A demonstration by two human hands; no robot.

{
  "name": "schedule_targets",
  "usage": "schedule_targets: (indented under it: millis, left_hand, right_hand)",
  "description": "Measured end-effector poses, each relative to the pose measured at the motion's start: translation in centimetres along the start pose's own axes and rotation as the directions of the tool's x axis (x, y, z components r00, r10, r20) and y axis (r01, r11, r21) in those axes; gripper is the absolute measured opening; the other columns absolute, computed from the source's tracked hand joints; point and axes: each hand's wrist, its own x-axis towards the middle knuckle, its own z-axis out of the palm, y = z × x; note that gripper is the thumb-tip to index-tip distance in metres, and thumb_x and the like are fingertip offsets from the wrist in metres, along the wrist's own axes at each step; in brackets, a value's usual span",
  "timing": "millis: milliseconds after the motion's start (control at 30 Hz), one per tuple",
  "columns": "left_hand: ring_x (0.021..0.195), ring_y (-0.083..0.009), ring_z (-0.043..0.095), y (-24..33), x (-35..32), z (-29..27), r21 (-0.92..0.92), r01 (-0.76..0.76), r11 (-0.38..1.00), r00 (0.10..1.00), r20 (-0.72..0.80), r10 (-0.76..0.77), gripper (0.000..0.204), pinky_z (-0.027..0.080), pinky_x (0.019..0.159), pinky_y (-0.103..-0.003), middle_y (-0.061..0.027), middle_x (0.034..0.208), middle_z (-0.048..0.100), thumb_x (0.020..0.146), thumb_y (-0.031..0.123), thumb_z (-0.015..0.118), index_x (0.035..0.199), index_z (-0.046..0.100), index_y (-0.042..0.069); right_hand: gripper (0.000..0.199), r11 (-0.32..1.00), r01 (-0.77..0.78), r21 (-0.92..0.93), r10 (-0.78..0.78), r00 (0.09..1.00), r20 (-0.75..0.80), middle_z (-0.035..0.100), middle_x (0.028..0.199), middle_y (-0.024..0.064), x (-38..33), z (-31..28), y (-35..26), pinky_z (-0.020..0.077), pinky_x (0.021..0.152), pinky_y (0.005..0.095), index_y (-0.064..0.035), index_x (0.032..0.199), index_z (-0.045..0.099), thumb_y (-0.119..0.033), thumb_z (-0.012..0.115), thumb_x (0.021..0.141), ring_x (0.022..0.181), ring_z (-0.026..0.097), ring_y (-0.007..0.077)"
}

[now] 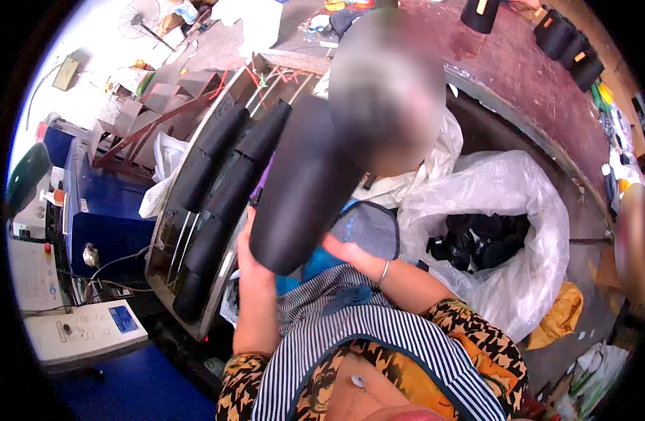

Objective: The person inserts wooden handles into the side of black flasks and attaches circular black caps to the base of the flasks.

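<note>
Black tapered piece (pixel 298 189), clamped between fingers of left hand (pixel 248 247) and right hand (pixel 347 251), might be dropped if unevenly supported.

The black piece (pixel 301 196) looks matt and smooth; the right bag (pixel 508 302), glossy, crinkled plastic; the near apron (pixel 399 335), cloth.

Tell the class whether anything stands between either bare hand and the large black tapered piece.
Nothing visible does: the bare left hand meets the large black tapered piece at its left edge, the bare right hand at its lower right edge; contact underneath is hidden.
</note>
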Motion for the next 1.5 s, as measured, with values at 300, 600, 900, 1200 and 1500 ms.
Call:
schedule_targets:
  millis: [300, 600, 900, 1200, 1500]
  left_hand:
    - [0.102, -0.0235, 0.062, -0.4, -0.7, -5.4, 0.521, -0.032, 0.853, 0.999, 0.028, 0.02, 0.034, 0.049, 0.093, -0.037, -0.0142, 0.113, 0.064, 0.099, 0.029, 0.055, 0.114, 0.058, -0.001]
    - [0.12, -0.0345, 0.05, -2.1, 0.8, -5.1, 0.731, -0.618, 0.291, 0.781, 0.615, 0.114, 0.037, 0.035, 0.104, -0.049, -0.0137, 0.108, 0.067, 0.086, 0.037, 0.067, 0.099, 0.061, 0.003]
    - [0.117, -0.0325, 0.052, -1.8, 0.0, -3.5, 0.737, -0.57, 0.364, 0.815, 0.561, 0.142, 0.032, 0.033, 0.106, -0.049, -0.0091, 0.107, 0.066, 0.078, 0.023, 0.073, 0.102, 0.061, 0.006]
    - [0.107, -0.0295, 0.056, -3.8, -0.6, 0.4, 0.758, -0.652, 0.021, 0.745, 0.636, 0.198, 0.039, 0.029, 0.109, -0.054, -0.0088, 0.099, 0.062, 0.069, 0.019, 0.079, 0.102, 0.062, 0.008]
    - [0.106, -0.0292, 0.057, -6.5, -0.9, 3.1, 0.648, -0.761, 0.03, 0.646, 0.751, 0.136, 0.035, 0.028, 0.108, -0.054, -0.0062, 0.096, 0.064, 0.077, 0.027, 0.075, 0.102, 0.06, 0.009]
  right_hand:
    - [0.036, 0.158, 0.184, -0.97, -0.35, 0.929, 0.119, 0.068, 0.085, 0.0063, 1.1, -3.3, -18.0, 0.0482, 0.062, 0.0291, -0.0026, 0.1, 0.068, -0.038, 0.062, 0.092, 0.068, 0.062, 0.0184]
    - [0.026, -0.941, -0.183, -0.285, -0.263, 0.925, 0.273, 0.066, 0.102, 0.0083, 2.6, -6.2, -17.8, 0.0492, 0.082, 0.0411, -0.0099, 0.102, 0.069, -0.024, 0.063, 0.081, 0.097, 0.06, 0.0266]
    - [0.025, -0.842, 0.041, -0.538, -0.196, 0.906, 0.375, 0.066, 0.106, 0.0107, 10.3, -12.4, -16.1, 0.0492, 0.082, 0.0408, -0.0099, 0.106, 0.066, -0.02, 0.062, 0.084, 0.097, 0.062, 0.0307]
    - [0.036, -0.642, 0.399, -0.654, -0.09, 0.809, 0.581, 0.065, 0.101, 0.0083, -8.6, 7.5, -15.9, 0.0449, 0.086, 0.0363, -0.0049, 0.107, 0.066, -0.011, 0.074, 0.073, 0.093, 0.059, 0.0284]
    - [0.034, 0.444, 0.432, -0.785, -0.486, 0.852, 0.194, 0.061, 0.114, 0.0193, -14.5, 4.9, -10.0, 0.0526, 0.089, 0.0321, -0.0017, 0.119, 0.045, 0.003, 0.059, 0.089, 0.103, 0.062, 0.022]
